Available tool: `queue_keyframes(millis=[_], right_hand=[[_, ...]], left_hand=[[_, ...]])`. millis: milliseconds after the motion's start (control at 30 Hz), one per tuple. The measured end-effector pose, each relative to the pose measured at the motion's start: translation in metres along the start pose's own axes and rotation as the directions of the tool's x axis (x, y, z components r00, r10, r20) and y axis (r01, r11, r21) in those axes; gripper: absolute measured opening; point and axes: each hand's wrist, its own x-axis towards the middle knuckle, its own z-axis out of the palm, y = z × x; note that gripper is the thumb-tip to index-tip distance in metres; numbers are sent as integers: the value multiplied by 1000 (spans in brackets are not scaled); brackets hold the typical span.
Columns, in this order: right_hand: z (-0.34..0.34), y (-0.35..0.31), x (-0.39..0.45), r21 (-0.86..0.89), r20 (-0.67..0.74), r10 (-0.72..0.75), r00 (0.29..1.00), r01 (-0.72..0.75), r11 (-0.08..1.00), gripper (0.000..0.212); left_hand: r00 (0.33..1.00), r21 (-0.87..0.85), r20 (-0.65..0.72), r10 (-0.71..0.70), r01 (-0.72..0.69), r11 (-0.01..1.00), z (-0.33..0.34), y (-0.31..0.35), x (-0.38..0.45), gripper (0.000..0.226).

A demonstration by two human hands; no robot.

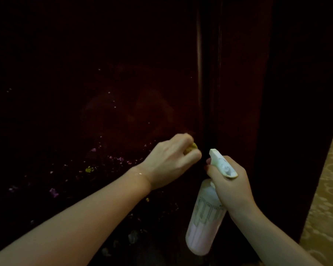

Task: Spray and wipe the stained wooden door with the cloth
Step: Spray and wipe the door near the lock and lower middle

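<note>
Head cam: left hand (171,160) is bunching the yellow cloth (192,147) against the door (123,83), right hand (231,181) is gripping the spray bottle (206,217) beside it — purple and yellow stains (88,169) below are looking untouched, so plenty left.

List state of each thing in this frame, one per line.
left hand: gripping yellow cloth against door
yellow cloth: bunched, mostly hidden in the fingers
right hand: holding spray bottle
spray bottle: nozzle toward door, pinkish liquid inside
wooden door: dark, purple and yellow specks low down
</note>
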Motion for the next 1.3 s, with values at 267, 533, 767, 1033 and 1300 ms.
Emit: queue_keyframes(millis=[267, 533, 767, 1033, 1300], right_hand=[[43, -38, -10, 159, 238, -100, 966, 63, 985, 12], [65, -39, -14, 160, 239, -140, 961, 103, 982, 8], [76, -41, -10, 169, 315, -160, 936, 110, 979, 12], [66, -46, 0, 109, 502, -16, 865, -45, 993, 29], [79, -53, -9, -54, 456, -88, 886, 126, 991, 15]], left_hand=[[832, -174, -166, -530, 504, 846, -40, 1, 8, 21], [306, -624, 137, -942, 766, 158, -40, 34, -23, 23], [277, -615, 334, -901, 788, 14, -46, 37, -33, 38], [253, -537, 472, -845, 842, -48, -71, 15, -48, 36], [194, -439, 397, -897, 898, -1, -104, -4, -76, 17]])
